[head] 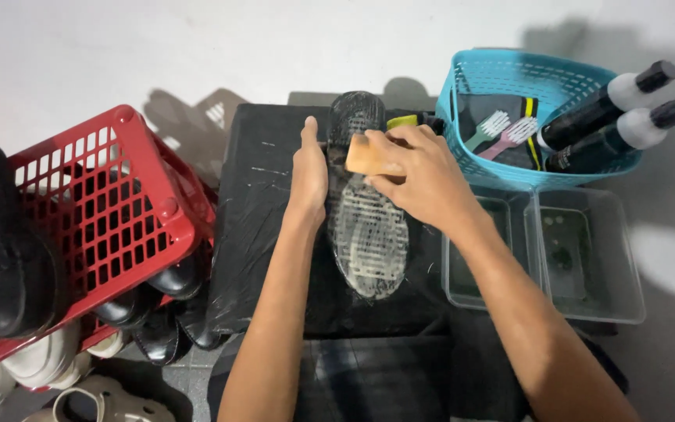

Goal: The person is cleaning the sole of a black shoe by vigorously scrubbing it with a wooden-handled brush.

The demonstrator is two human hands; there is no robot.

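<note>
Black upturned shoe with soapy grey tread sole (367, 227) lies on black cloth-covered bench (263, 234). Left hand (308, 173), fingers pressed together, flat against the shoe's left edge. Right hand (419, 176) grips tan wooden brush block (369, 156) on the sole. Blue plastic basket (509, 78) just beside.

Both forearms reach forward from the bottom edge of the view, bare to the elbow, converging toward the middle. The left hand (308, 173) is stretched out flat, palm turned inward, fingers (309, 133) straight and pressed together, pointing away from the body; its wrist is straight in line with the forearm. The right hand (419, 178) lies just beside it, knuckles up, with the wrist bent slightly inward. Its fingers (391, 142) are curled down and closed in a grip, thumb tucked underneath out of sight. The right forearm runs diagonally from the lower right corner; the left rises almost vertically.
</note>
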